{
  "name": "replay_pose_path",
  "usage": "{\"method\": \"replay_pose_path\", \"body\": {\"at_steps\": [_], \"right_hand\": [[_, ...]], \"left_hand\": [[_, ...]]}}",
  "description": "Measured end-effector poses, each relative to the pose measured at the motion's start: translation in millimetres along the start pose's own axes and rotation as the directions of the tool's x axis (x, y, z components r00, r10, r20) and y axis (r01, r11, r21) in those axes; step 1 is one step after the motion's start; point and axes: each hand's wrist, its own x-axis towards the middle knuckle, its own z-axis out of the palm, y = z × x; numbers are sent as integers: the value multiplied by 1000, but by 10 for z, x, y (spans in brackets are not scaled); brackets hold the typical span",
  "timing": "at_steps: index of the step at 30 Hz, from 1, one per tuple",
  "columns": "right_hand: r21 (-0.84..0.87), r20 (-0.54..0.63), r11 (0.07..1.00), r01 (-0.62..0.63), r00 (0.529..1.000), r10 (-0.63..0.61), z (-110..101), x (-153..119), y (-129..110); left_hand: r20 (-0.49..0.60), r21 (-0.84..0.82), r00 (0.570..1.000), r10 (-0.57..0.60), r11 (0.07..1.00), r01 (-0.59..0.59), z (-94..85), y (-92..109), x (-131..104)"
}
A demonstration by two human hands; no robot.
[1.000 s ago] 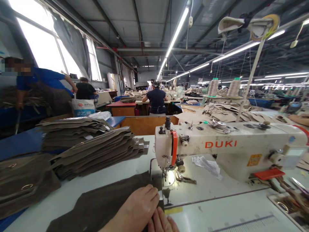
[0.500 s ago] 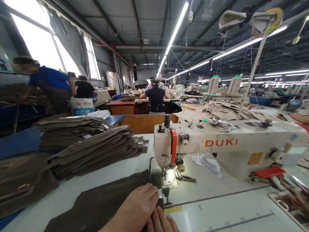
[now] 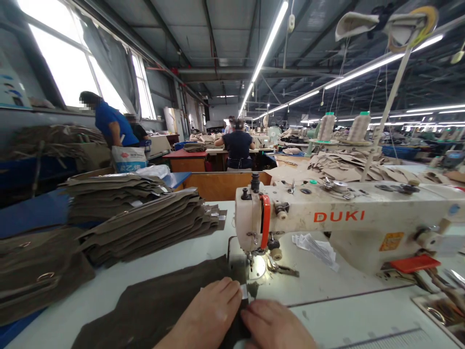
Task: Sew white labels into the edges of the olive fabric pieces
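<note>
A dark olive fabric piece (image 3: 156,295) lies on the pale sewing table, its far end by the presser foot (image 3: 251,261) of the sewing machine (image 3: 290,213). My left hand (image 3: 214,308) is on top of the fabric near its right edge, fingers bent and pressed together on it. A small white label (image 3: 244,291) shows just beyond those fingertips. Beside it, my right hand (image 3: 276,325) has its fingers closed at the fabric's right edge; its fingertips are partly hidden. The machine's lamp lights the needle plate (image 3: 258,267).
Stacked olive fabric pieces (image 3: 145,225) stand to the left, with a piece bearing metal rings (image 3: 39,276) in front. White labels (image 3: 316,249) lie under the machine arm. A tray (image 3: 436,310) of small parts sits at right. Other people work farther back.
My right hand has come up and to the right, from below my left hand to beside it. The left hand and fabric hold nearly the same place. A person in blue has shifted rightward.
</note>
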Motion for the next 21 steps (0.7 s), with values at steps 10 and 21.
{"method": "replay_pose_path", "body": {"at_steps": [10, 21], "right_hand": [[-55, 210, 994, -98, 972, 107, -235, 276, 159], [-77, 161, 994, -72, 983, 83, -170, 237, 183]], "left_hand": [[-84, -135, 995, -56, 990, 44, 91, -44, -80], [-254, -224, 966, -49, 974, -9, 94, -62, -113]]}}
